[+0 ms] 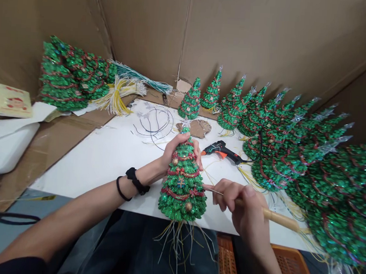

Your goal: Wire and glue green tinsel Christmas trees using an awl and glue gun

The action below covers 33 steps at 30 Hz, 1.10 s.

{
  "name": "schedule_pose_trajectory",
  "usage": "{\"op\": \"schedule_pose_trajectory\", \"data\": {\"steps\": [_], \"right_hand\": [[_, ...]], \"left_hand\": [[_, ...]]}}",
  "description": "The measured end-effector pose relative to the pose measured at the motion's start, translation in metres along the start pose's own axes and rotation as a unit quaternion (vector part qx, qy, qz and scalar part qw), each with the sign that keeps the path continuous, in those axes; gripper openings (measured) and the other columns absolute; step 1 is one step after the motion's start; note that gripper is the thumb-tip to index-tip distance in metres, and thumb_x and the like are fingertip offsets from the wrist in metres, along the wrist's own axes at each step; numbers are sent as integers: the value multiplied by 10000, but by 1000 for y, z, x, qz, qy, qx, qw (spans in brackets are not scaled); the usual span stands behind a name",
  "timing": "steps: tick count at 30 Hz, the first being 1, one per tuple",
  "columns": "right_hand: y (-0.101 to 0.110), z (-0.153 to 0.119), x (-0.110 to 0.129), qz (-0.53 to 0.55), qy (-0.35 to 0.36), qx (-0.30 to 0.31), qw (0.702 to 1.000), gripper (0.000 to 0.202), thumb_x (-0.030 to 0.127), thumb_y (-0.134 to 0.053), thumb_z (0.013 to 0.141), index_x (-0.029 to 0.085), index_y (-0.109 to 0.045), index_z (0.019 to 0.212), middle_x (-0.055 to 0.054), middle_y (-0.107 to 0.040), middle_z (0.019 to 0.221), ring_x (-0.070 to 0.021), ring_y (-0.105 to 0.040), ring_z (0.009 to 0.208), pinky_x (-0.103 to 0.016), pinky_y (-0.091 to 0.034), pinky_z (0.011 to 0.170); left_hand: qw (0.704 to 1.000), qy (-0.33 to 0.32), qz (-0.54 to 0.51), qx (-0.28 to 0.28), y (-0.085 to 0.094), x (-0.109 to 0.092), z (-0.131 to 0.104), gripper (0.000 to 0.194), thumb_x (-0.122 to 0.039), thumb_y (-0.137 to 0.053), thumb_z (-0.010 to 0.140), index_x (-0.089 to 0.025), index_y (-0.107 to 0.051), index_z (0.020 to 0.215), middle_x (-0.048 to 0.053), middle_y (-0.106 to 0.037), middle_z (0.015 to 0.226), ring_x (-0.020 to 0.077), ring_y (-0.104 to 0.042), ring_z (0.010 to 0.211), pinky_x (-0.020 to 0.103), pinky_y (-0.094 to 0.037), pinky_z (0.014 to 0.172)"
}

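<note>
A green decorated tree (pixel 184 182) with red garlands and a star on top stands upright near the table's front edge, thin yellow and white wires hanging from its base. My left hand (pixel 177 151) is wrapped round its upper part, with fingers showing on both sides. To the right of the tree, my right hand (pixel 243 205) grips a tool with a wooden handle (pixel 280 219). The tool's thin metal shaft points left, with its tip close to the tree's right side; whether it touches is too small to tell.
A black and orange glue gun (pixel 221 151) lies behind my hands. Many similar trees (pixel 281 159) line the right side; several more (pixel 65 78) stand at the back left, beside yellow-white wire bundles (pixel 120 94). Loose dark wires (pixel 155 125) lie on the white table (pixel 85 164).
</note>
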State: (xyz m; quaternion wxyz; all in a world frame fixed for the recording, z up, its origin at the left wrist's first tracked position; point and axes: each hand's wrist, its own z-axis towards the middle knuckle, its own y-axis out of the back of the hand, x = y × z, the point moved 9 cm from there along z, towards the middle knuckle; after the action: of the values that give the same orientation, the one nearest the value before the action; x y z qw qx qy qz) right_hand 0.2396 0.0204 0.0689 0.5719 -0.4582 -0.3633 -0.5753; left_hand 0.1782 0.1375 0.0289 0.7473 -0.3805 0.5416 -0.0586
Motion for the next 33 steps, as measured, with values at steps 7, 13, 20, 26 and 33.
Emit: {"op": "schedule_pose_trajectory", "data": {"steps": [7, 13, 20, 26, 33], "right_hand": [[1, 15, -6, 30, -63, 68, 995, 479, 388, -391, 970, 208, -472, 534, 15, -438, 532, -157, -483, 602, -385, -502, 773], [-5, 29, -12, 92, -92, 108, 986, 505, 372, -413, 958, 212, -460, 482, 12, -418, 477, -155, -463, 537, -376, -493, 711], [-7, 35, -24, 162, -122, 97, 974, 494, 342, -444, 933, 216, -436, 456, 19, -416, 428, -153, -475, 502, -345, -480, 643], [-8, 33, -43, 234, -159, 72, 956, 488, 350, -473, 913, 217, -448, 445, 11, -491, 413, -164, -520, 479, -352, -486, 638], [-1, 30, -54, 281, -176, 29, 943, 463, 340, -519, 889, 228, -482, 442, 9, -526, 390, -162, -525, 465, -321, -476, 622]], "left_hand": [[1000, -11, 27, 4, -4, -4, 1, 424, -545, -541, 768, -158, -602, 605, 52, -631, 519, 205, -650, 524, 299, -507, 523], [1000, 0, 17, -7, -1, -1, 1, 453, -564, -557, 750, -149, -595, 572, 54, -620, 503, 203, -658, 533, 284, -505, 518], [1000, 0, -9, -10, 4, 1, 1, 454, -557, -544, 765, -146, -626, 592, 64, -646, 515, 214, -668, 529, 291, -516, 506], [1000, -10, -12, 10, -1, 0, 0, 465, -549, -518, 799, -142, -636, 608, 66, -649, 534, 196, -649, 510, 283, -507, 505], [999, -12, -43, -20, 1, 4, 1, 483, -550, -493, 806, -144, -639, 588, 61, -629, 517, 181, -621, 478, 284, -498, 493]]}}
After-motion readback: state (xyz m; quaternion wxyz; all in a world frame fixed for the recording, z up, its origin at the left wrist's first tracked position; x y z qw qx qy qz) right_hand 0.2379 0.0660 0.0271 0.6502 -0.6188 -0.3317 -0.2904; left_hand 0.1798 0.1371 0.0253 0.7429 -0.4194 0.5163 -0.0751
